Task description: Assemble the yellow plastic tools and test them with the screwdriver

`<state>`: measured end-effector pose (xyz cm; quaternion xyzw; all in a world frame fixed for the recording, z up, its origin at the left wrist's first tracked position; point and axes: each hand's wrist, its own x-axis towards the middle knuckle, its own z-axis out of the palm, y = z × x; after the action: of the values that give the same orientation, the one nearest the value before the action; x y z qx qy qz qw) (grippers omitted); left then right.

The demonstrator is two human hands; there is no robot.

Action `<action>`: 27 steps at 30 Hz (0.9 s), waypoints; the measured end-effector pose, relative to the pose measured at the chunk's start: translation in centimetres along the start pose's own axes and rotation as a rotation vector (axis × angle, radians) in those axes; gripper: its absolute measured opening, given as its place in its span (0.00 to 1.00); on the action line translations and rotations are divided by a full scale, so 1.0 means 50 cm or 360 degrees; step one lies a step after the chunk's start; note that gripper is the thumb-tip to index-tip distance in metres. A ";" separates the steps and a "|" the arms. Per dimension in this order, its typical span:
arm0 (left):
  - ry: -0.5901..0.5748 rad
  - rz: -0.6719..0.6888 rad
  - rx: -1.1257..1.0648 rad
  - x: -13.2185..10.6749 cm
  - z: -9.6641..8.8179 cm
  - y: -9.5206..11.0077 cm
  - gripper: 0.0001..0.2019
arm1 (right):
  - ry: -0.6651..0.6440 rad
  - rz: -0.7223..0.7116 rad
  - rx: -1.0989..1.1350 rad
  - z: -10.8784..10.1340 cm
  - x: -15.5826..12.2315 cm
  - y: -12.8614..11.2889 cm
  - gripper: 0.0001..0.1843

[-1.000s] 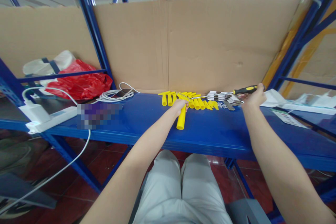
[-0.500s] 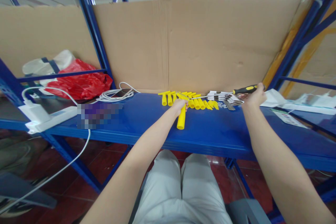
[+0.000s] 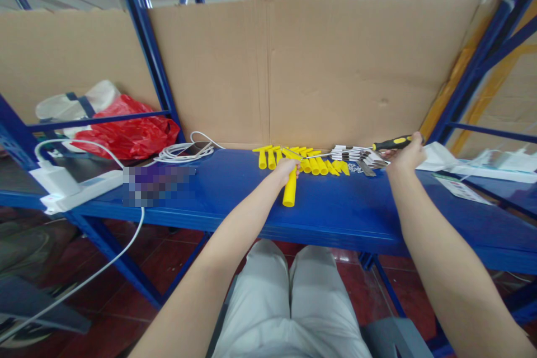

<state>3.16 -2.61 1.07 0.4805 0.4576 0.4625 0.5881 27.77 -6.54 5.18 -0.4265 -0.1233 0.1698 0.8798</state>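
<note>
My left hand (image 3: pixel 288 171) is closed round a yellow plastic handle (image 3: pixel 289 193); its round, tube-like end points toward me and its upper part is hidden by my fingers. Out to the right, my right hand (image 3: pixel 406 152) grips the black-and-yellow grip of a long screwdriver (image 3: pixel 386 145). The thin metal shaft runs left to the yellow piece at my left hand; whether its tip touches the piece I cannot tell. Behind my left hand lies a row of several similar yellow handles (image 3: pixel 315 165). A pile of flat metal pieces with white labels (image 3: pixel 356 155) lies beside them, near my right hand.
A cardboard sheet (image 3: pixel 327 67) stands along the back of the blue shelf (image 3: pixel 235 190). At left are a coiled white cable (image 3: pixel 184 152), a power strip (image 3: pixel 90 187) and a red plastic bag (image 3: pixel 130 128). A printed card (image 3: pixel 461 187) lies at right.
</note>
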 end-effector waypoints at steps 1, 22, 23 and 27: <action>-0.0002 -0.0001 -0.0005 0.000 0.000 0.000 0.11 | -0.0001 0.0000 0.0004 0.000 0.000 0.000 0.13; -0.0015 -0.0008 -0.0029 0.005 0.000 -0.003 0.12 | 0.0015 0.0012 0.0045 0.002 -0.010 -0.005 0.14; -0.0015 -0.0006 -0.0031 0.005 0.000 -0.004 0.12 | 0.0018 0.0017 0.0043 0.002 -0.008 -0.003 0.14; -0.0023 -0.0019 -0.0022 0.007 -0.001 -0.004 0.11 | 0.0013 -0.0001 0.0060 0.000 0.005 0.005 0.14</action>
<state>3.19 -2.28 0.86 0.4769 0.4531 0.4586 0.5974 27.96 -6.26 5.00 -0.4106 -0.1168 0.1700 0.8882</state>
